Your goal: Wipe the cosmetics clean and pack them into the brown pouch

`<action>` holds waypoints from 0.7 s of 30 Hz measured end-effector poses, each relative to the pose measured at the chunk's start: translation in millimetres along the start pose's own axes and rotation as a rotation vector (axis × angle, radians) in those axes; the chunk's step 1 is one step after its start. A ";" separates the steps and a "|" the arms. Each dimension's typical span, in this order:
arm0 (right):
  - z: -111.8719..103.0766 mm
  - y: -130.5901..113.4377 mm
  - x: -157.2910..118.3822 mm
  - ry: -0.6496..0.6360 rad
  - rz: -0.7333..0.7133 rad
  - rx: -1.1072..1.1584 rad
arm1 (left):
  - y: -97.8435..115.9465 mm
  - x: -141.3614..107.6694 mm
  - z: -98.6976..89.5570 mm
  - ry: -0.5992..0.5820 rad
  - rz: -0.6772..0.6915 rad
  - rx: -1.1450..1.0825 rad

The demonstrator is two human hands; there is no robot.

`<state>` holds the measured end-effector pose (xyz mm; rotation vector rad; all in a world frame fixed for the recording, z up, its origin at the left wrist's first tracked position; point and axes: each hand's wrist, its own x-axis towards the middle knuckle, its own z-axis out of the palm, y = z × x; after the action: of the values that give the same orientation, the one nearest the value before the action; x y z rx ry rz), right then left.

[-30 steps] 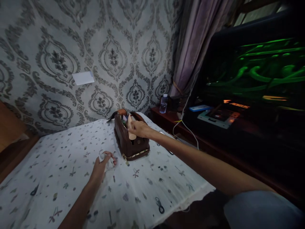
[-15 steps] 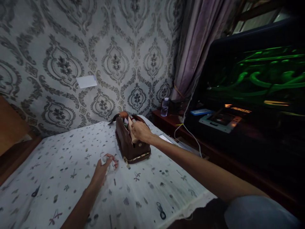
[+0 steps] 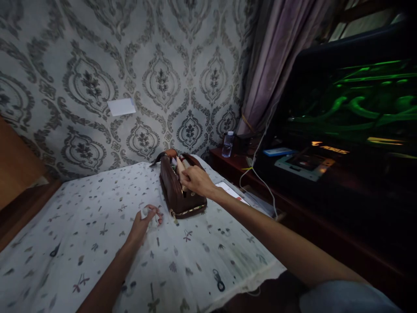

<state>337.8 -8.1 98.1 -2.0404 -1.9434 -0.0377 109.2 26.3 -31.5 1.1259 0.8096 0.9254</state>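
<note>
A dark brown bag (image 3: pixel 172 191) with a gold zipper stands open on the white patterned cloth (image 3: pixel 107 208). My right hand (image 3: pixel 198 180) reaches over its opening, fingers closed round a pale pinkish item (image 3: pixel 181 169) that sticks up inside. Other contents of the bag are too dark to tell apart. To the left of the bag, low over the cloth, my left hand (image 3: pixel 148 217) is closed on a crumpled white tissue (image 3: pixel 145 212).
A phone or tablet (image 3: pixel 228 189) with a lit screen lies right of the bag. Behind it are a clear bottle (image 3: pixel 227 144), a white cable (image 3: pixel 265 184) and a large dark case (image 3: pixel 325 182) glowing green. A brown wooden piece (image 3: pixel 19 169) stands at the left.
The view has shifted slightly. My right hand has moved a little toward the near end of the bag, and more of the lit screen shows. My left hand keeps its hold.
</note>
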 end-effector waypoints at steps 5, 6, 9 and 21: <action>25.8 12.1 -23.8 0.391 -0.031 0.288 | 17.5 0.6 -10.3 0.095 0.128 0.507; 31.6 17.2 -32.2 0.477 -0.062 0.345 | 24.8 0.0 -16.0 0.149 0.169 0.717; 46.5 35.9 -61.6 0.630 -0.107 0.448 | 48.5 -5.2 -41.9 0.305 0.236 1.264; 72.2 53.7 -134.2 0.530 0.058 0.591 | 39.4 -32.6 -163.6 0.009 -0.115 1.594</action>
<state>366.0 -121.3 -13.7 -1.4999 -1.3593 0.0089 -57.9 64.6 -30.6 2.3490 1.6633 -0.0084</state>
